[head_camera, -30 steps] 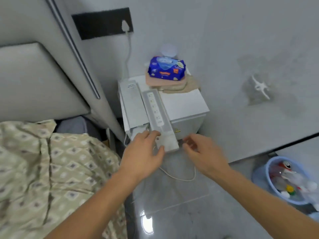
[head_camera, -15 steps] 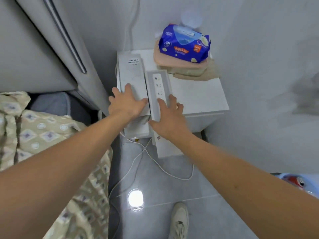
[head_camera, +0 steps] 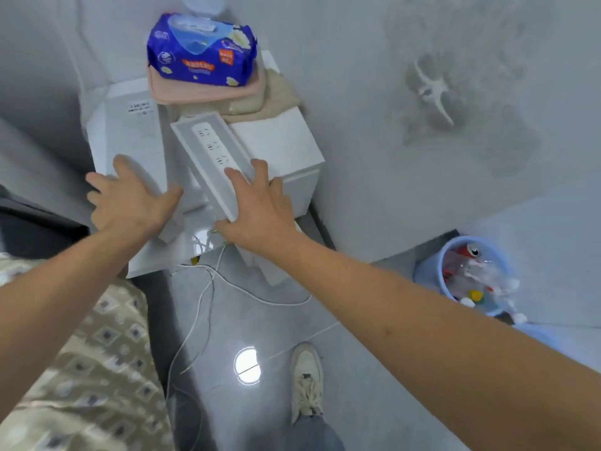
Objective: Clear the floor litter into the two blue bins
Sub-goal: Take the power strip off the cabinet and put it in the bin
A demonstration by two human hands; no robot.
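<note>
- Right hand (head_camera: 257, 206), fingers spread, is pressing the tilted box (head_camera: 214, 161) on the nightstand (head_camera: 292, 148).
- Left hand (head_camera: 130, 203) is lying flat and splayed on the lid (head_camera: 133, 131).
- Bin (head_camera: 471, 275) is standing right, holding litter.
- Box is looking light, stiff, smooth; gripping its long edges is seeming safest.

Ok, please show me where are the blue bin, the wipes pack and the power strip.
blue bin (head_camera: 432, 281), head view, on its left outer wall.
wipes pack (head_camera: 201, 65), head view, on its front face.
power strip (head_camera: 211, 146), head view, on its socket face.
</note>
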